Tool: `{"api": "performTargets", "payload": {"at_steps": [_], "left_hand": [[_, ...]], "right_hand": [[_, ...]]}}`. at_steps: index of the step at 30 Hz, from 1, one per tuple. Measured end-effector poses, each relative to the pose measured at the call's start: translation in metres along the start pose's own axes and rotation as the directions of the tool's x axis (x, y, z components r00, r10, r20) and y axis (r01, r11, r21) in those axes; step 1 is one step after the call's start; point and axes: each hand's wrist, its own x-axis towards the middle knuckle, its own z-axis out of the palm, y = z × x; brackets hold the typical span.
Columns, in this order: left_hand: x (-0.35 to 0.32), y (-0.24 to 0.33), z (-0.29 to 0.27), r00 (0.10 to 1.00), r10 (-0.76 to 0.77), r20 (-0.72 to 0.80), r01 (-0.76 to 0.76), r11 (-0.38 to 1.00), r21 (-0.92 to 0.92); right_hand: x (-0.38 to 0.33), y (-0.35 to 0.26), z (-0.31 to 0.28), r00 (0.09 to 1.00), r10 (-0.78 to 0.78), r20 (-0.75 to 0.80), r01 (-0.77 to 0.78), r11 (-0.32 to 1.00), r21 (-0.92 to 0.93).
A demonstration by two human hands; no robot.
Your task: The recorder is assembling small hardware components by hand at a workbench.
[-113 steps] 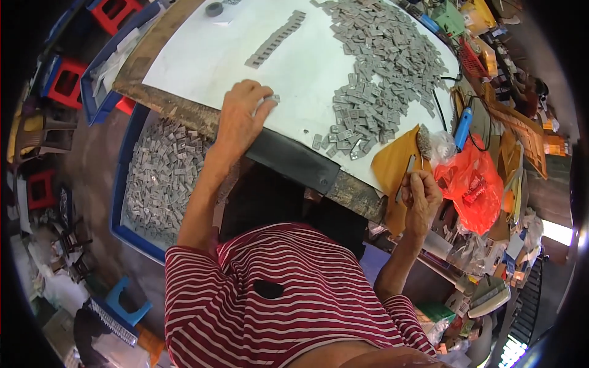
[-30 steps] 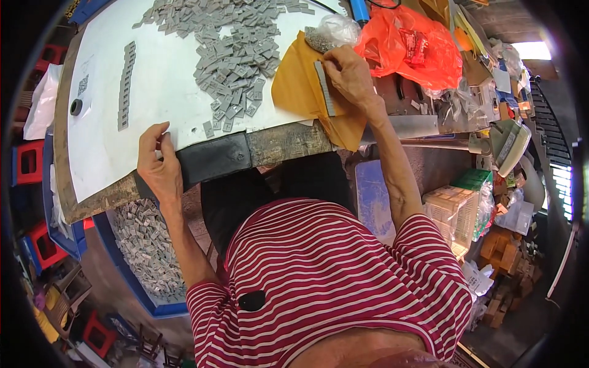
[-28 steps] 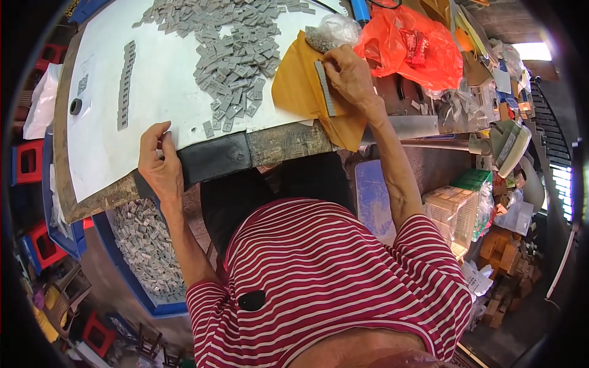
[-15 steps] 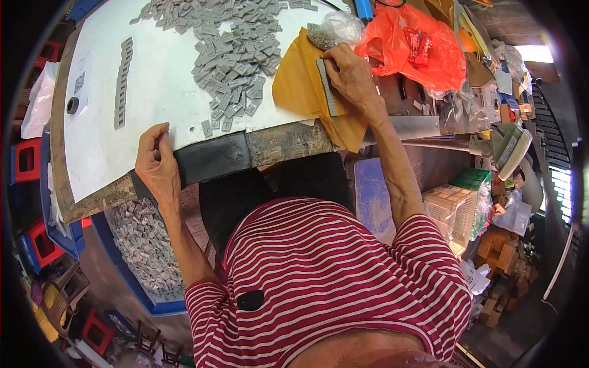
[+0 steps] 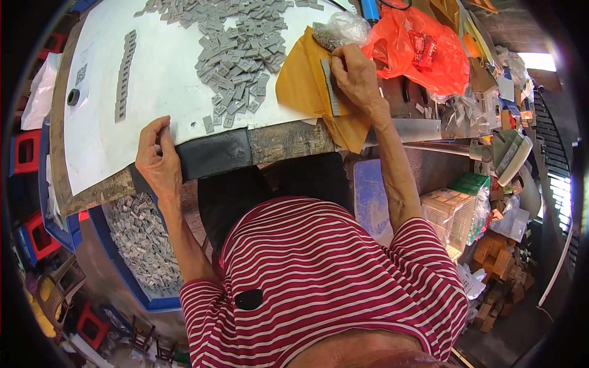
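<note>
Beside a straight row of small grey pieces [image 5: 329, 87] on a brown paper envelope [image 5: 299, 81], my right hand [image 5: 359, 76] has its fingers curled in a pinch. Whatever the fingertips hold, if anything, is hidden. My left hand [image 5: 157, 156] rests at the table's front left edge, its fingers bent together; I cannot make out anything in it. A heap of flat grey rectangular pieces [image 5: 242, 61] spreads between the hands toward the far side. Another line of grey pieces [image 5: 125, 76] lies on the white sheet [image 5: 162, 80] at the left.
Right of the envelope lie a crumpled red plastic bag [image 5: 414, 52] and a clear bag [image 5: 348, 27]. A small black ring [image 5: 73, 96] sits at far left. Below the table edge stands a blue bin [image 5: 126, 279] full of grey pieces. A plastic basket [image 5: 446, 218] stands at right.
My right hand has shifted slightly right, off the row of pieces on the envelope. My left hand stays nearly where it was. The whole view has moved a little.
</note>
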Motion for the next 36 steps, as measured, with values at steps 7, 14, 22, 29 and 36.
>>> {"api": "performTargets", "payload": {"at_steps": [7,14,22,29,36], "left_hand": [[-0.008,0.050,0.024,0.983,0.024,0.181,0.023,0.967,-0.253],[-0.011,0.065,0.063,0.926,0.078,0.369,0.080,0.916,-0.393],[-0.012,0.062,0.086,0.851,0.019,0.525,0.198,0.914,-0.354],[-0.012,0.055,0.086,0.804,-0.035,0.593,0.314,0.873,-0.373],[-0.009,0.055,0.092,0.744,-0.034,0.668,0.509,0.677,-0.532]], "right_hand": [[0.005,-0.041,-0.008,0.998,-0.030,-0.053,0.037,0.991,0.128],[0.005,-0.063,0.000,0.982,-0.180,-0.049,0.184,0.979,0.085],[-0.003,-0.062,-0.004,0.977,-0.215,0.009,0.215,0.976,0.031],[-0.006,-0.065,-0.009,0.962,-0.273,0.022,0.270,0.958,0.094],[-0.014,-0.087,-0.016,0.927,-0.369,-0.069,0.374,0.920,0.114]]}}
